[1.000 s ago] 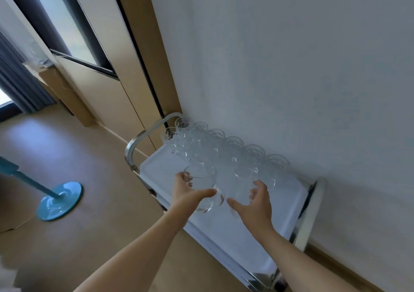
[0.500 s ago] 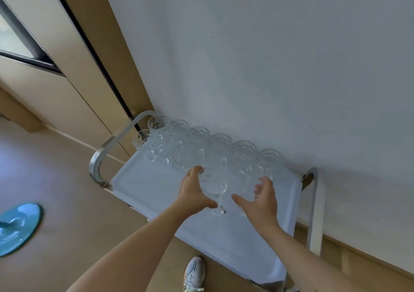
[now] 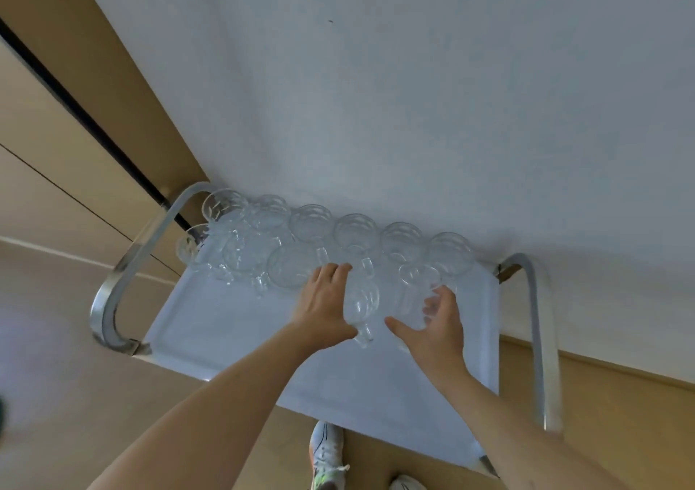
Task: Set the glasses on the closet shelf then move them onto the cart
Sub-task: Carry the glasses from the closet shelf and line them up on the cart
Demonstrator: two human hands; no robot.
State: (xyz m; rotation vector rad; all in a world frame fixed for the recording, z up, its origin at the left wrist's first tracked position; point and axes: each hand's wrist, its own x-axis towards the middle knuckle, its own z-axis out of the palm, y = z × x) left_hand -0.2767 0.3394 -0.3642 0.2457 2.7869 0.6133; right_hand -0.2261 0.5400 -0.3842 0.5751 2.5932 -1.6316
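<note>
Nearest the person: shoes [image 3: 326, 452] on the floor at the cart [image 3: 233, 335] front edge. Over the cart's white top, left hand [image 3: 325, 307] curls its fingers round a clear glass mug [image 3: 363, 307], low over or on the top; cannot tell which. Right hand [image 3: 438, 322] cups a second mug [image 3: 417, 294], fingers loosely spread, grip unclear. Behind them, a row of glasses [image 3: 353, 232] lines the cart's wall-side edge, more clustered toward its left handle [image 3: 124, 275]. Judgement: light, rigid, slick, breakable; take by body or handle, set down without knocking neighbours.
</note>
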